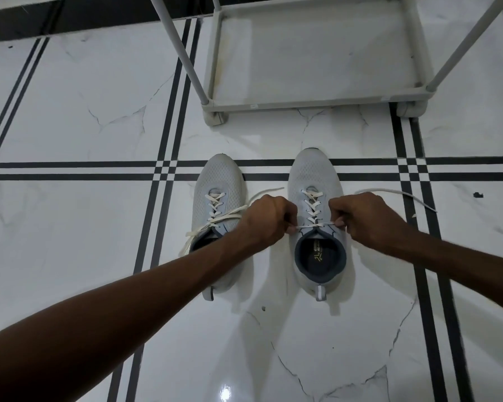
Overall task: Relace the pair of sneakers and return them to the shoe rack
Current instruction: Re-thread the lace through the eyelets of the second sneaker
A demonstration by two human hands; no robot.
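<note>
Two light grey sneakers stand side by side on the floor, toes pointing away from me. The right sneaker (317, 181) has a white lace (312, 226) crossed up its eyelets and stretched taut across the top. My left hand (266, 220) pinches one end of that lace at the sneaker's left side. My right hand (366, 220) pinches the other end at its right side, and the loose tail trails off to the right. The left sneaker (218, 181) is laced, its loose ends lying to the left; my left forearm covers its heel.
A pale grey shoe rack (317, 98) stands on the floor just beyond the sneakers, its bottom shelf bare and its slanted poles rising toward me. The floor is glossy white marble (70, 111) with black stripe lines. A dark wall base runs along the top left.
</note>
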